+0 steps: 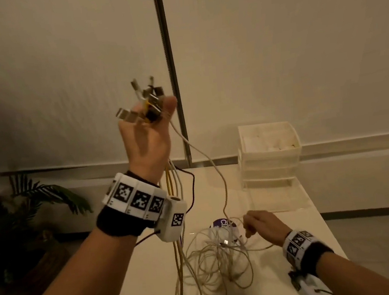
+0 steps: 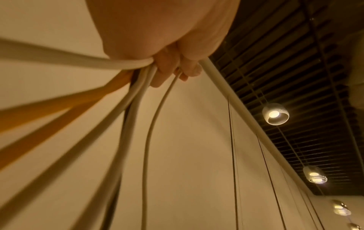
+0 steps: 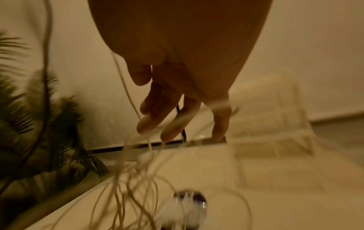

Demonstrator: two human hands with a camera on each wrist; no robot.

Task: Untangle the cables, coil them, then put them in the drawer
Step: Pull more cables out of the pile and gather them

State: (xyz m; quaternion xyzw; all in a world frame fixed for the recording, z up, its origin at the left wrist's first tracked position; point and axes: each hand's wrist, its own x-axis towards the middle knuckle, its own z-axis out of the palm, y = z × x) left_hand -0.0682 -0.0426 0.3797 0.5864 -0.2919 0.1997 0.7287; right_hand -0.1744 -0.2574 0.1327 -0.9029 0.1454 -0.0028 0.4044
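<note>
My left hand (image 1: 149,128) is raised high and grips a bunch of cable ends (image 1: 147,97), their metal plugs sticking up above the fingers. In the left wrist view the curled fingers (image 2: 177,68) hold white, yellow and dark cables (image 2: 135,109) that hang down. A loose tangle of white cable (image 1: 219,257) lies on the table (image 1: 293,233). My right hand (image 1: 257,225) hovers low over the tangle. Its fingers (image 3: 149,124) are relaxed and spread, touching thin strands. The white drawer unit (image 1: 270,156) stands at the table's far right.
A clear drawer (image 1: 278,201) looks pulled out in front of the unit. A round purple-and-white object (image 1: 220,224) lies under the tangle. A metal pole (image 1: 171,77) rises behind the table. A plant (image 1: 38,199) stands off the table's left edge.
</note>
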